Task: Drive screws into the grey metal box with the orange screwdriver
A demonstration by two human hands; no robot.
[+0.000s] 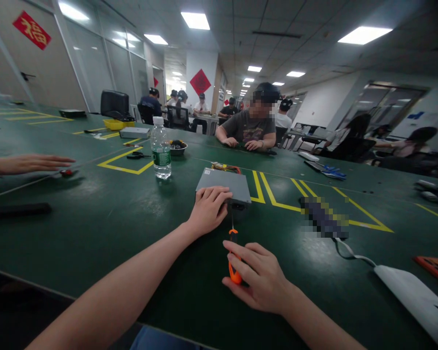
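Observation:
A grey metal power supply unit lies on the green table in front of me, with coloured wires at its far side. My left hand grips its near left part, fingers across the top and thumb toward the near face. Between the fingers and thumb of my right hand is an orange and black screwdriver. Its shaft points away from me, up to the near face of the unit. Whether the tip sits in a screw is too small to tell.
A water bottle stands left of the unit, near a small bowl. At right lie a blurred-out dark object and a white power bank-like case with a cable. Another person's hand reaches in at left; a person sits opposite.

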